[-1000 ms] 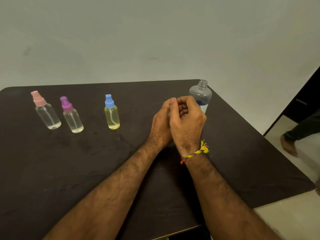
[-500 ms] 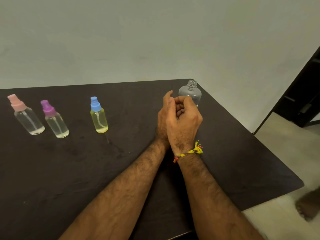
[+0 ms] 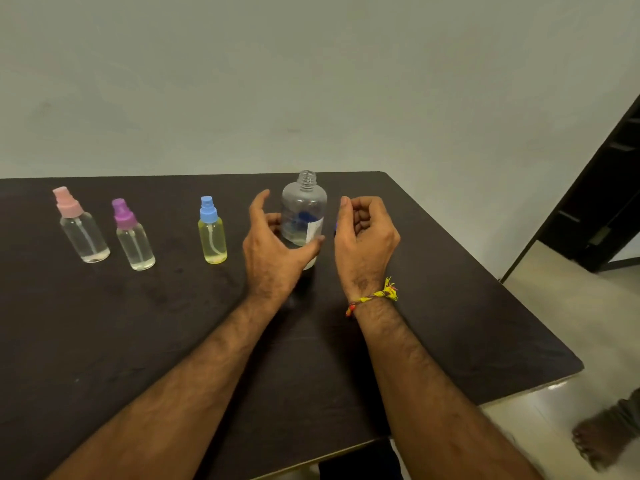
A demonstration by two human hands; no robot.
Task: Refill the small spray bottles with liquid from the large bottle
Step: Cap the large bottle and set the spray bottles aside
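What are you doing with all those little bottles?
A person is refilling spray bottles. The left hand is closing around the large bottle, which stands open on the dark table. The right hand hovers beside it. The pink-capped, purple-capped and blue-capped sprayers stand capped.

Soft, rather dim indoor light is falling evenly over the scene, giving a greenish-grey cast to the wall (image 3: 311, 81). The dark worktop (image 3: 104, 323) is swallowing shadows, so hardly any are showing beneath the arms. A pale sheen is glinting on the floor (image 3: 571, 306) right of the worktop. Wide-angle distortion is bowing the worktop's edges, and the lower corners are looking soft and slightly smeared.
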